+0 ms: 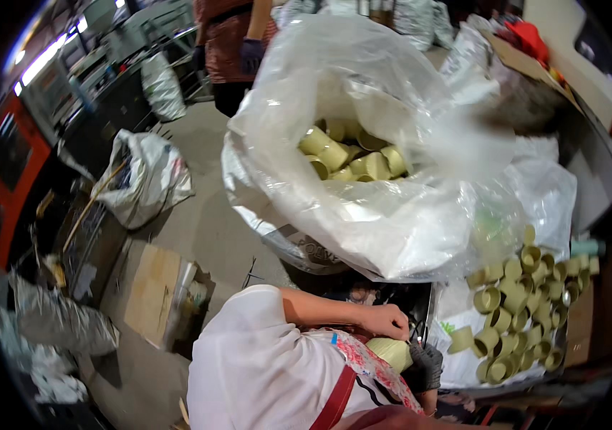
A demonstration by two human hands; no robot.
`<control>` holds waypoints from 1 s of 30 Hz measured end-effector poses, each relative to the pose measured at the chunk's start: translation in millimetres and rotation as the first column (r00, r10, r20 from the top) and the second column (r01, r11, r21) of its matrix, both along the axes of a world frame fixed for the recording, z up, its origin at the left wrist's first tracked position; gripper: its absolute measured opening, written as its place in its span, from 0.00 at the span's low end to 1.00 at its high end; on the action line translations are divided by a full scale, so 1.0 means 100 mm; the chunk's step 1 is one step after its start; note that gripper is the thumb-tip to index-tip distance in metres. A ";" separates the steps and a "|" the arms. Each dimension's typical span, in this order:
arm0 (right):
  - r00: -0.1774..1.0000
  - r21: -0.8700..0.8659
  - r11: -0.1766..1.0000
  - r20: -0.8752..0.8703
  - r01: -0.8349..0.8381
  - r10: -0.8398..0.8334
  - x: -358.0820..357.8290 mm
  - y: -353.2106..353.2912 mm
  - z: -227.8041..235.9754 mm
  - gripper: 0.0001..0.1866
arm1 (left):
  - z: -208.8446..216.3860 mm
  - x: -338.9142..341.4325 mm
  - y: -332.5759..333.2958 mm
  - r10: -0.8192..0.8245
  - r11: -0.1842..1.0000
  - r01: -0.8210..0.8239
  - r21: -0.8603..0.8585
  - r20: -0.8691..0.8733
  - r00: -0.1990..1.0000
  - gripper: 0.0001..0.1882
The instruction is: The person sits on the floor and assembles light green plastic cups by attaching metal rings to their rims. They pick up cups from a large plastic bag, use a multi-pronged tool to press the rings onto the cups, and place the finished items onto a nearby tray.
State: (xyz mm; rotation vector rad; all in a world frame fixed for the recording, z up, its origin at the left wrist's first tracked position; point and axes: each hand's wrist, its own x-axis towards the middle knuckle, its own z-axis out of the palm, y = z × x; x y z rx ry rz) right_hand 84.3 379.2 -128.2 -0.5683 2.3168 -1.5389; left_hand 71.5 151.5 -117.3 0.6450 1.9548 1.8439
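My left hand (389, 322), bare, is closed in a fist just above a pale yellow-green plastic pipe fitting (389, 352). What its fingers hold, if anything, is too small to make out. Around the right side of that fitting is my right hand (427, 363), in a dark grey glove, with fingers bent against it. The fitting sits close to my lap, over a flowered apron (363, 358). To the right, a pile of similar short, hollow fittings (517, 301) lies on a white sheet (456, 373).
A large white sack (277, 208) with a clear plastic liner (392, 251) stands ahead, holding more fittings (356, 154). Another person (230, 43) in dark gloves stands beyond it. Flattened cardboard (152, 294) and a smaller white sack (152, 179) lie on the floor at left.
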 end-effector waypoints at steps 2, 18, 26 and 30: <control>0.999 -0.026 1.000 0.035 -0.018 0.019 -0.07 -0.15 0.00 0.10 | -0.10 -0.02 -0.04 0.051 0.999 -0.051 -0.018 0.021 0.998 0.09; 0.986 -0.026 0.986 0.009 -0.166 0.167 -0.32 -0.66 0.17 0.08 | -0.05 -0.01 -0.12 0.167 0.985 -0.162 -0.050 0.114 0.979 0.10; 0.995 0.009 0.995 0.015 -0.099 0.099 -0.18 -0.46 0.24 0.08 | -0.12 -0.04 -0.07 0.107 0.994 -0.101 -0.035 0.254 0.961 0.11; 0.996 0.125 0.992 -0.076 -0.028 0.038 -0.01 -0.05 0.43 0.07 | 0.05 0.09 0.04 -0.056 0.996 0.021 0.083 0.446 0.893 0.11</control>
